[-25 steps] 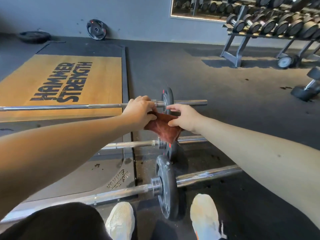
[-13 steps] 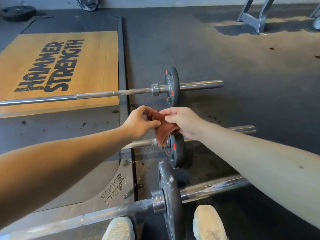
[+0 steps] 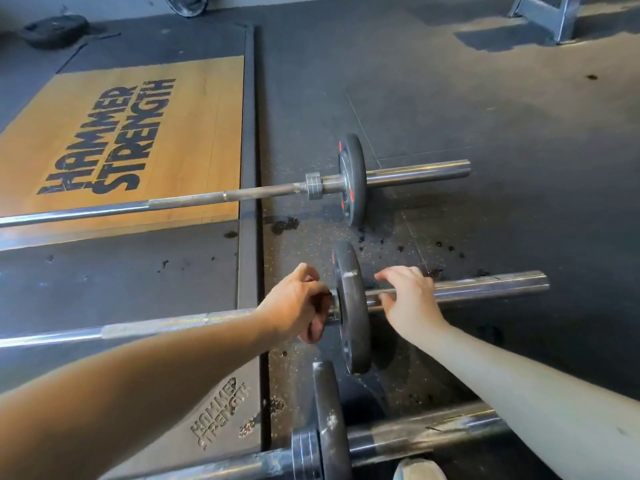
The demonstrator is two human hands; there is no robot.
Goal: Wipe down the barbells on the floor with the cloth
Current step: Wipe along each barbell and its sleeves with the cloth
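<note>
On the dark rubber gym floor (image 3: 450,98), three barbells lie roughly parallel, left to right. The left half of the floor is a lifting platform: wood panel (image 3: 138,133) printed "HAMMER STRENGTH", black rubber strip nearer with the same logo embossed. Black crumbs (image 3: 284,225) and pale specks litter the floor around the plates.

The far barbell (image 3: 242,194) crosses the wood panel and carries one small black plate (image 3: 353,178). The middle barbell (image 3: 485,287) has a plate (image 3: 349,306) with a chalk smear on its rim. The near barbell (image 3: 415,434) is scuffed, its plate (image 3: 327,424) at the bottom edge.

The person's left hand (image 3: 298,303) is clenched around the reddish-brown cloth (image 3: 317,327), pressed on the middle bar's collar just left of the plate. The right hand (image 3: 412,303) sits over the sleeve just right of the plate, fingers spread and loose, grasping nothing; contact unclear.

Far left, a loose plate (image 3: 55,29) lies flat. Far right, a rack foot (image 3: 550,15). A shoe toe (image 3: 419,471) shows at the near edge.
</note>
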